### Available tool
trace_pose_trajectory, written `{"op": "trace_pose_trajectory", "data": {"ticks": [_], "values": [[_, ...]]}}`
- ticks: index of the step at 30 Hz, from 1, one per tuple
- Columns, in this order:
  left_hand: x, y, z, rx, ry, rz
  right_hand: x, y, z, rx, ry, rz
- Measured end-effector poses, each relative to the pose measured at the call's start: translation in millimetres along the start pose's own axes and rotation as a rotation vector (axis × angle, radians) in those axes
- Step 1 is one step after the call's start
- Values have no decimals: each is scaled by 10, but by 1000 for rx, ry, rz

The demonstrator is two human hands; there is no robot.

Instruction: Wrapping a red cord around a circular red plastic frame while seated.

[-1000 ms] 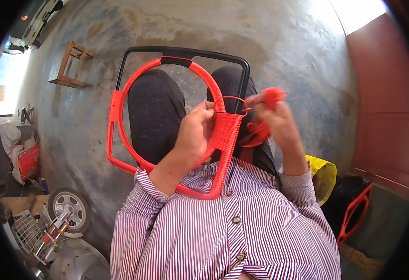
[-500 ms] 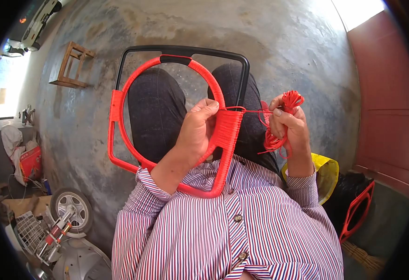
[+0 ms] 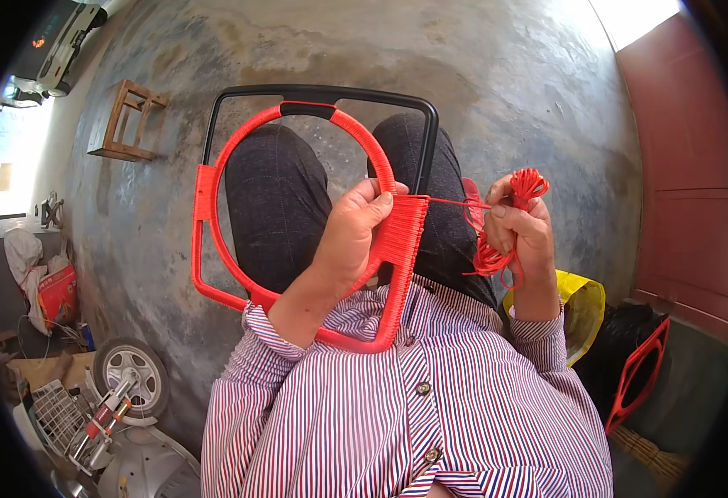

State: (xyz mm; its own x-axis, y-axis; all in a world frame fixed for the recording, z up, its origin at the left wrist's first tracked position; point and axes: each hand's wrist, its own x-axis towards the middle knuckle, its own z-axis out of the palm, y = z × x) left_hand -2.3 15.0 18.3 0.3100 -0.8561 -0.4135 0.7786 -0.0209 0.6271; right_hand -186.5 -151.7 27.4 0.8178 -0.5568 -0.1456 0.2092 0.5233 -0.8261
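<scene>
**Taut cord, crowded lap: where the wrapping could slip**

Nearest the camera, the person's striped shirt (image 3: 397, 432) fills the lower frame, and the bottom edge of the red-wrapped frame (image 3: 298, 241) rests against it, across the lap. The left hand (image 3: 356, 236) reaches through the frame's opening, its grip closed around the right-hand bar, thumb and fingertips pressing on the dense band of fresh red windings (image 3: 401, 236). If that hold eases, I judge the last turns could spring loose and slide down the bar, since nothing else visible pins them.

Just to the right, the right hand (image 3: 517, 236) has its grip shut on a bundle of red cord (image 3: 505, 220), with loops spilling above and below the fist. A single strand runs taut from the windings to this hand. The loose loops look likely to snag on one another or on the fingers, so a hard pull could knot the bundle; a slack pull could leave gaps or overlapping turns in the wrap.

Beyond the hands, the black outer frame (image 3: 322, 95) sits behind the red ring, over the knees. The two frames lie close together, and the cord could catch on the black corner as it is passed round.

Further off, the concrete floor (image 3: 480, 75) carries a small wooden stool (image 3: 125, 120) at upper left, a wheel (image 3: 131, 378) and white clutter at lower left, a yellow bag (image 3: 580, 303) and another red frame (image 3: 638, 373) at right. A dropped bundle would likely unravel there.
</scene>
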Motion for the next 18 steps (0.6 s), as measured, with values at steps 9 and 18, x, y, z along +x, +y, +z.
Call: {"op": "trace_pose_trajectory", "data": {"ticks": [9,18], "values": [[-61,31,33,120,-5,20,-64,-128,237,-9,59,-54],[-54,27,27,119,56,53,-80,-214,403,-94,-76,-74]]}}
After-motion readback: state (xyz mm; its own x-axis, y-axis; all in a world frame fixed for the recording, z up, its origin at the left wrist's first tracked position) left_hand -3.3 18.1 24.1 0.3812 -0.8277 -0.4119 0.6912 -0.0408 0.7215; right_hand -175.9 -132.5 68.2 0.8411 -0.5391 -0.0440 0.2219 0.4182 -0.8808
